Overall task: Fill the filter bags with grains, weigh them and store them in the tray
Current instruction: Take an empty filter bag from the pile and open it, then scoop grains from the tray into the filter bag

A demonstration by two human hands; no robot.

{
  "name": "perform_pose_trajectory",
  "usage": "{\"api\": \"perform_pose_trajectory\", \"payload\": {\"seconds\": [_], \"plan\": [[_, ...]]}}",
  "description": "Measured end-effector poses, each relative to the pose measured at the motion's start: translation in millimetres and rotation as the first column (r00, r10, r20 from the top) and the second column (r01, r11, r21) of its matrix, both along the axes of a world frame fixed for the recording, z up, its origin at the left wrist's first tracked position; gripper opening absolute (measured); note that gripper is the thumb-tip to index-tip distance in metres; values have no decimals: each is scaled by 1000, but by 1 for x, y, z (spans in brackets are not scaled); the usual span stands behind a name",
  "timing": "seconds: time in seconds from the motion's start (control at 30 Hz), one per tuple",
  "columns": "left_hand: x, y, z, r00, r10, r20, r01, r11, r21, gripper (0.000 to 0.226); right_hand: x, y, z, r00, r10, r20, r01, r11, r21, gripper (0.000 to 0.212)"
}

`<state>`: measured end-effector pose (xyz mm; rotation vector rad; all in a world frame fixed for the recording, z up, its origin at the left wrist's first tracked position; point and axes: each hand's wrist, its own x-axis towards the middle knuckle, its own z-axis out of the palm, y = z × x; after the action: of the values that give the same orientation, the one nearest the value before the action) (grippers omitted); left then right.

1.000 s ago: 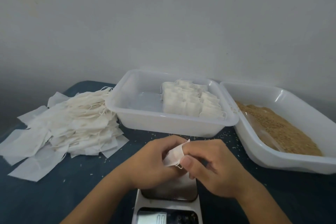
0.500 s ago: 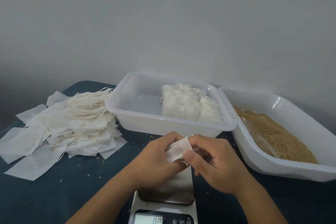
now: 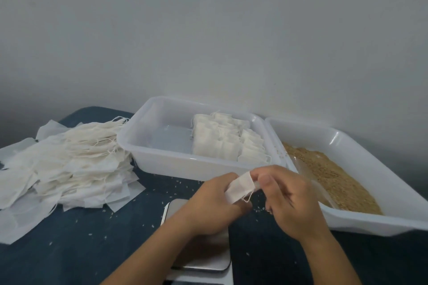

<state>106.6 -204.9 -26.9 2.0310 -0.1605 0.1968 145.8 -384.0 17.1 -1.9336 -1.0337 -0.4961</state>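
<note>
A small white filter bag [image 3: 240,188] with a drawstring loop is held between both hands above the table. My left hand [image 3: 213,206] grips its lower left end; my right hand [image 3: 289,199] pinches its upper right end. Beneath my left hand lies the scale [image 3: 206,259] with a steel platform. The white storage tray [image 3: 162,162] behind holds several filled bags [image 3: 228,141] in its right half. At the right, a white tub [image 3: 370,222] holds brown grains [image 3: 328,173].
A big heap of flat unfilled filter bags [image 3: 67,164] covers the left of the dark blue table [image 3: 81,250]. Loose grains are scattered on the cloth. A grey wall stands close behind the trays.
Both hands with the bag have shifted right and a little away from me, off the scale's centre. The bag is more stretched out between them, and the view has tilted up.
</note>
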Motion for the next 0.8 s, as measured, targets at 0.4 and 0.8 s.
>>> {"api": "perform_pose_trajectory", "payload": {"seconds": [0.4, 0.8], "plan": [[-3, -1, 4, 999, -29, -15, 26, 985, -170, 35, 68, -92, 18, 570, -814, -111, 534, 469, -703, 50], [-9, -13, 2, 984, -146, -101, 124, 972, -202, 56, 109, -106, 12, 546, -837, 23, 289, 163, -943, 32]]}}
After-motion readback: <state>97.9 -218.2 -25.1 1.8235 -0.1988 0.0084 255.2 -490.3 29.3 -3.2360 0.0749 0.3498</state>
